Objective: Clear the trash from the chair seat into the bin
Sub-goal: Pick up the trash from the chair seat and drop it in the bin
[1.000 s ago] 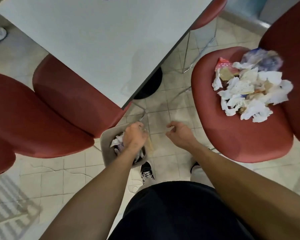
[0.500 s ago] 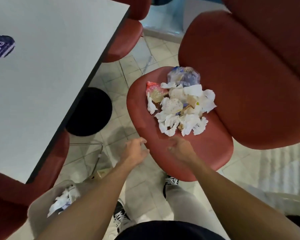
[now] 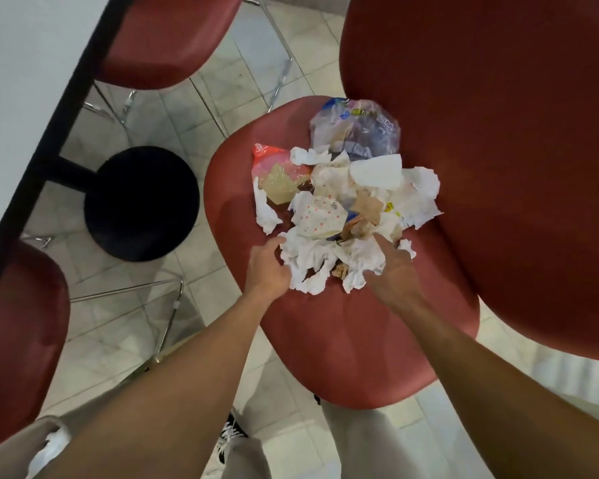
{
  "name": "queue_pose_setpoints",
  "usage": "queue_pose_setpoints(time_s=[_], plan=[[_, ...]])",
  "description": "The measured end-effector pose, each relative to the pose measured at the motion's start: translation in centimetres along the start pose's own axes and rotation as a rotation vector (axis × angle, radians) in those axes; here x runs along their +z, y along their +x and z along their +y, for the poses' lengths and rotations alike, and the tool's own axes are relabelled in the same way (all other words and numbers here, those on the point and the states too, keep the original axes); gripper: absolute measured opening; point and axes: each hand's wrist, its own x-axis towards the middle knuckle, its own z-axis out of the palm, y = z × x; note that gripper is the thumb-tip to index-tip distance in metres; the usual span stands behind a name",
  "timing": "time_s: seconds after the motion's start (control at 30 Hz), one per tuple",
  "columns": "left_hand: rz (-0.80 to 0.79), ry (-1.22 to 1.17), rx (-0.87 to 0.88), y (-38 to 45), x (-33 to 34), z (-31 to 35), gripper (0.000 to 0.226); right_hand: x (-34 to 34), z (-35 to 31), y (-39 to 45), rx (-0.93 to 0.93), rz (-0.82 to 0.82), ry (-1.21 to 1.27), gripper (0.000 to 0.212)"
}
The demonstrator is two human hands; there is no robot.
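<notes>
A heap of trash (image 3: 343,198) lies on the red chair seat (image 3: 343,340): crumpled white tissues, a dotted paper, brown scraps, an orange wrapper (image 3: 268,160) and a clear plastic bag (image 3: 357,129) at the far side. My left hand (image 3: 268,267) grips the near left edge of the crumpled white tissues (image 3: 312,261). My right hand (image 3: 391,267) curls into the same tissues from the right, fingers buried in the paper. The grey bin (image 3: 11,447) shows at the bottom left, mostly hidden by my left forearm, with white paper inside.
A white table (image 3: 18,81) with a black edge fills the upper left; its black round base (image 3: 142,202) stands on the tiled floor. Red chairs stand at top left (image 3: 163,39) and far left (image 3: 18,340). The red backrest (image 3: 491,160) rises right of the heap.
The view swung from the bin to the chair. Both hands moved from over the bin up to the seat and now take hold of the near tissues of the heap.
</notes>
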Motion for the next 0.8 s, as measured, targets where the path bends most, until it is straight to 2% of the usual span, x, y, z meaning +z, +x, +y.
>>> queue_pose_setpoints(time_s=[0.17,0.33,0.43,0.6,0.8], plan=[[0.016,-0.170,-0.097,1.2,1.6,-0.3,0.062,1.3,-0.1,2.1,-0.024,-0.035,0.005,0.063],[0.048,-0.250,-0.203,1.1,2.2,0.2,0.047,2.1,-0.6,2.6,0.068,-0.022,-0.050,0.027],[0.052,-0.252,-0.210,0.1,2.2,0.2,0.037,1.9,-0.9,2.1,0.088,0.016,-0.003,0.015],[0.105,-0.267,-0.182,-2.5,0.7,0.5,0.029,0.8,-2.1,-0.3,0.117,0.087,0.035,0.013],[0.136,-0.311,-0.110,-6.4,-2.3,0.7,0.027,-1.2,-4.7,-5.2,0.043,0.266,0.025,0.018]])
